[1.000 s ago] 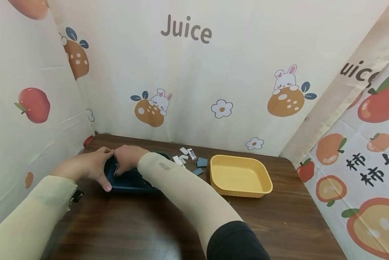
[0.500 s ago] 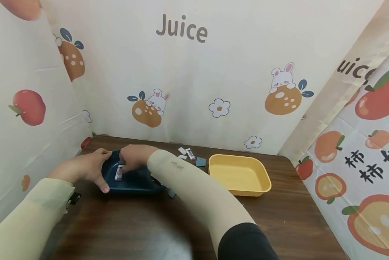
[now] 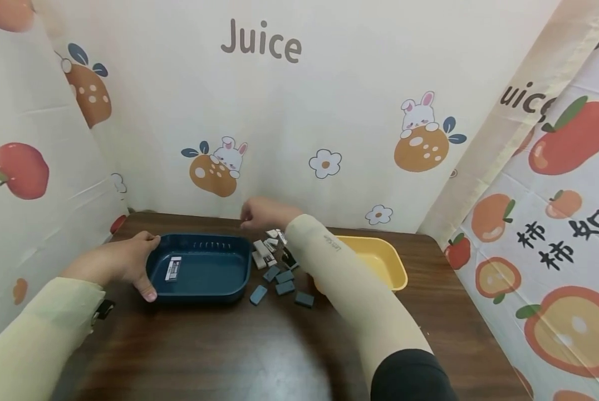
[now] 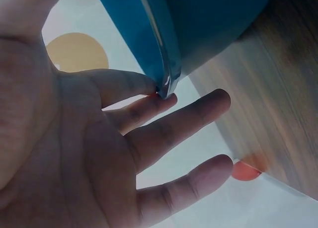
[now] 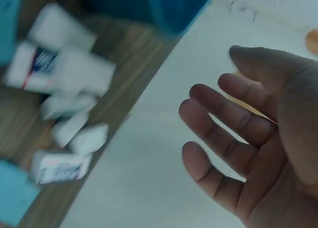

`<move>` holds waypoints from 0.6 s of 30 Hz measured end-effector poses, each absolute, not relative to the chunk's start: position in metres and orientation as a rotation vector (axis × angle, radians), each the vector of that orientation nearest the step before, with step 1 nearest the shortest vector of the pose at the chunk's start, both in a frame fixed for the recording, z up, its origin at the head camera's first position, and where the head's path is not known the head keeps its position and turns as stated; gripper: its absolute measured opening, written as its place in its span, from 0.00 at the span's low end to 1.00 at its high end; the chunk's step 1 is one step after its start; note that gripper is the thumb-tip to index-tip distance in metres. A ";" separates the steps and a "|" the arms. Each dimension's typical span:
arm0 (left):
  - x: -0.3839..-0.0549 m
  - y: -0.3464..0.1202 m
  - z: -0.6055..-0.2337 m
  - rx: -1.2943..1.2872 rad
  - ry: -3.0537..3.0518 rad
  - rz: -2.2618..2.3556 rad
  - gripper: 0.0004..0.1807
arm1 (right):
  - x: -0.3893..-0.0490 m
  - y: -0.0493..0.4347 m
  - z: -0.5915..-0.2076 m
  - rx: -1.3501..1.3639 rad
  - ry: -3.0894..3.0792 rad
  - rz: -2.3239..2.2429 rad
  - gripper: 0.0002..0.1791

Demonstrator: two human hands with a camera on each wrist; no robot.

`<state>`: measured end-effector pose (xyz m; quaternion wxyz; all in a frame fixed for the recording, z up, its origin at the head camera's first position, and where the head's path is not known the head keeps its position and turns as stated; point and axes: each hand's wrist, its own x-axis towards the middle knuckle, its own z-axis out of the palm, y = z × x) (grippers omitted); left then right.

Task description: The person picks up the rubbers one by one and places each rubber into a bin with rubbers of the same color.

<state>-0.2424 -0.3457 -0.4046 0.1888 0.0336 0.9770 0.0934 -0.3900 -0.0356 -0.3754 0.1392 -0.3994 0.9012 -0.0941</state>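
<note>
White labelled block [image 3: 173, 268] lies flat inside blue tray [image 3: 211, 273], toward its left end, label up. Tray sits upright on the dark wood worktop [image 3: 204, 345]. Left grip [image 3: 116, 262] at tray's left end: fingers spread and nearly straight, touching the rim, thumb by the near corner. Right grip [image 3: 269, 213] raised by the worktop's far edge, near the loose white blocks [image 3: 263, 252]; fingers relaxed, slightly bent, holding nothing, apart from the blocks. White blocks bunched just right of blue tray, some with printed labels; part of the bunch hidden by right sleeve [image 3: 354, 284]. Blue-grey blocks [image 3: 285, 287] scattered nearer the person. Yellow tray [image 3: 387, 262] farther right, partly behind the sleeve. Fruit-and-rabbit print curtain [image 3: 289, 128] behind. Right wrist view blurry on blocks.
</note>
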 end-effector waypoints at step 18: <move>-0.248 -0.346 -0.407 0.096 2.723 0.254 0.95 | -0.396 0.011 -0.411 -1.070 2.532 -0.090 0.26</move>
